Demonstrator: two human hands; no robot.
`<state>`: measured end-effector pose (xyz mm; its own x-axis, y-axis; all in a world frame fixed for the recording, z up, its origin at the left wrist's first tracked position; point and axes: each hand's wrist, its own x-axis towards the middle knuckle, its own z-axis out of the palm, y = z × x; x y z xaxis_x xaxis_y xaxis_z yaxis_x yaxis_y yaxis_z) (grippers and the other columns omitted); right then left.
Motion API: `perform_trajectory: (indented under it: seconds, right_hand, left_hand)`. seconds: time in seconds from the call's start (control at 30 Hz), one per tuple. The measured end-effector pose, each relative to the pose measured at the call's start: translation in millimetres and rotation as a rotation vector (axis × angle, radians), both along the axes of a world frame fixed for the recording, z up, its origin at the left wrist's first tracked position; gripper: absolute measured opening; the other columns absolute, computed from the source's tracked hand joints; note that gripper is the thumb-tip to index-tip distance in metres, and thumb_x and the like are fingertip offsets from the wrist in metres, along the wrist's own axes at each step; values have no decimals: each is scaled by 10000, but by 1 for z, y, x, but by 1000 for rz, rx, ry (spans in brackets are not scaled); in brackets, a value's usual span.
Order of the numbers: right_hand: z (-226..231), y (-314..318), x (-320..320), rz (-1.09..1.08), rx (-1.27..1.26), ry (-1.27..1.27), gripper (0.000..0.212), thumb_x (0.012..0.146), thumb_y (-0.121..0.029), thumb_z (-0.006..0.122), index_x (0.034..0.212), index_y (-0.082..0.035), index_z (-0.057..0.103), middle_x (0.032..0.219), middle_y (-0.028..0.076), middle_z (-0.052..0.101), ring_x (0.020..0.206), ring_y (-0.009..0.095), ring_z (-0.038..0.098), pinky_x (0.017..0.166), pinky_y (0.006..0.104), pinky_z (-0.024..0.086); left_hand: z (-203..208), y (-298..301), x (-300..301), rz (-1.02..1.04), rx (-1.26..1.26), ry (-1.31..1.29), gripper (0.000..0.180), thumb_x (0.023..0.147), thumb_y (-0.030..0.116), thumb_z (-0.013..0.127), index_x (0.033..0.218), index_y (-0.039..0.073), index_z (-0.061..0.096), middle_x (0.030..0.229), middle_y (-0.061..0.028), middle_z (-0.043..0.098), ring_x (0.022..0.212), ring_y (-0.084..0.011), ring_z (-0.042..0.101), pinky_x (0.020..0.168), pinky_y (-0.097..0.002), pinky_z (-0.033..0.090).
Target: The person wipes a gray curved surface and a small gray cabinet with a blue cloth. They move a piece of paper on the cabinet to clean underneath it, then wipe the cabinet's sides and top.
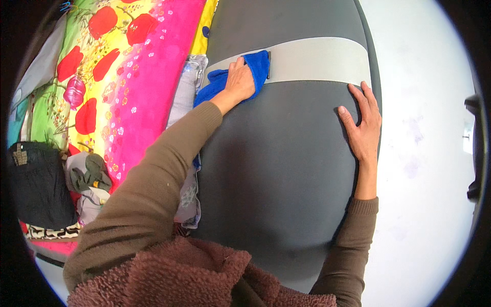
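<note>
1. The cloth (261, 66), blue, is in the upper middle of the frame, lying across the left part of the band (319, 59) and the grey panel (276, 169).
2. The left hand (240, 82) holds the cloth, which bunches beneath the palm and wraps past the knuckles; the fingers bend, their tips hidden.
3. A dark strip (269, 64) stands upright on the band, just beside the cloth's right edge.
4. The right hand (364, 125), right of centre, holds nothing; its fingers are spread wide, and it rests on the panel's right edge, just below the band.
5. Brown sleeves (148, 179) cover both forearms, and a fuzzy brown garment (179, 271) fills the bottom of the frame.
6. At upper left spreads a quilt (148, 71), pink, yellow and green with red flowers; pale fabric (179, 105) lies between it and the panel.
7. At lower left, a black garment (41, 184) lies beside grey clothes (92, 174).
8. A white wall (414, 153) runs down the right side.
</note>
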<state>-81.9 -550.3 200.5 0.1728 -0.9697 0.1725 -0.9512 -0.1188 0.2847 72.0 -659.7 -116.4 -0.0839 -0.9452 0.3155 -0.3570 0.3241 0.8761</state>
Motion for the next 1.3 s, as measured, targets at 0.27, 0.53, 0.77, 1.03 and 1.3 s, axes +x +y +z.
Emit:
perform_trajectory:
  seconds: [0.27, 0.53, 0.77, 1.03, 1.3]
  right_hand:
    - [-2, 1, 3, -3, -31, 56, 580, 910, -525, 672, 1406, -228, 624, 1578, 103, 460, 1455, 318, 418, 1194, 510, 304]
    - [-3, 1, -3, 21, -51, 12, 602, 895, -580, 657, 1393, -241, 641, 1562, 88, 488, 1453, 314, 429, 1189, 524, 315]
    - [-2, 1, -2, 26, -62, -14, 586, 899, -580, 641, 1382, -248, 649, 1554, 104, 493, 1451, 317, 433, 1188, 534, 314]
    - [0, 2, -6, 102, -85, -59, 747, 891, -730, 589, 1461, -247, 570, 1530, 116, 519, 1439, 309, 441, 1209, 491, 285]
    - [6, -1, -5, 311, -73, -456, 500, 1013, -462, 550, 1312, -84, 686, 1286, 133, 702, 1206, 346, 646, 1080, 454, 462]
  left_hand:
    - [-4, 36, 12, -117, -11, -25, 303, 906, 145, 547, 1098, -54, 673, 1131, -282, 597, 999, -419, 558, 922, -481, 442]
    - [6, 15, 22, -27, 289, -119, 257, 888, 82, 539, 990, -56, 731, 1068, -281, 697, 1079, -429, 655, 924, -512, 532]
    - [22, 21, 67, -482, 71, -640, 236, 894, 97, 566, 988, -29, 742, 1070, -258, 719, 1034, -406, 702, 895, -481, 562]
    - [120, 69, 11, -242, -147, 280, 201, 880, 179, 656, 886, -18, 698, 929, -299, 694, 907, -446, 689, 796, -496, 542]
    - [193, 92, -35, -49, -447, 440, 59, 783, 44, 651, 760, -9, 643, 907, -201, 641, 999, -382, 536, 891, -469, 504]
